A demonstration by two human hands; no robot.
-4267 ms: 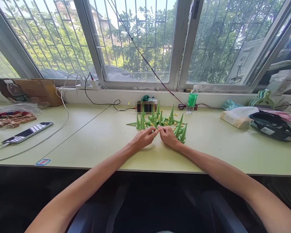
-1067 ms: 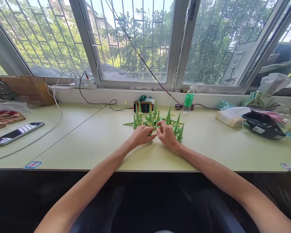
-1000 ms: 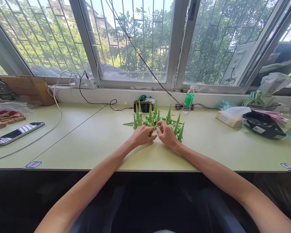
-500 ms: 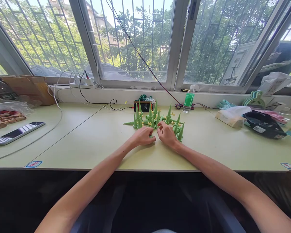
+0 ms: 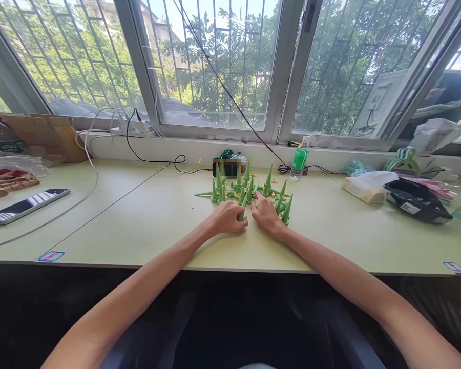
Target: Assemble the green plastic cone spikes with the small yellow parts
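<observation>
My left hand (image 5: 228, 218) rests low over the table, closed around a green spiked piece (image 5: 243, 203) whose pointed tip sticks up between the fingers and the other hand. To its right, my right hand (image 5: 266, 211) has its index finger and thumb somewhat apart, with nothing visible between them; its other fingers are partly hidden. Just beyond both hands stand several green cones (image 5: 268, 183), most upright on round bases, with small yellow bits among them. Some cones stand close against the right hand's far side.
A phone-like device (image 5: 228, 168) leans behind the cones. A green-labelled bottle (image 5: 299, 159) stands to its right. On the right lie a tissue pack (image 5: 364, 187) and a black item (image 5: 418, 200). A phone (image 5: 26, 206) and white cable (image 5: 94, 184) occupy the left.
A green pointed tip now shows above my left hand, where only a small green part showed before. My right hand's fingers have drawn slightly apart and away from the left hand.
</observation>
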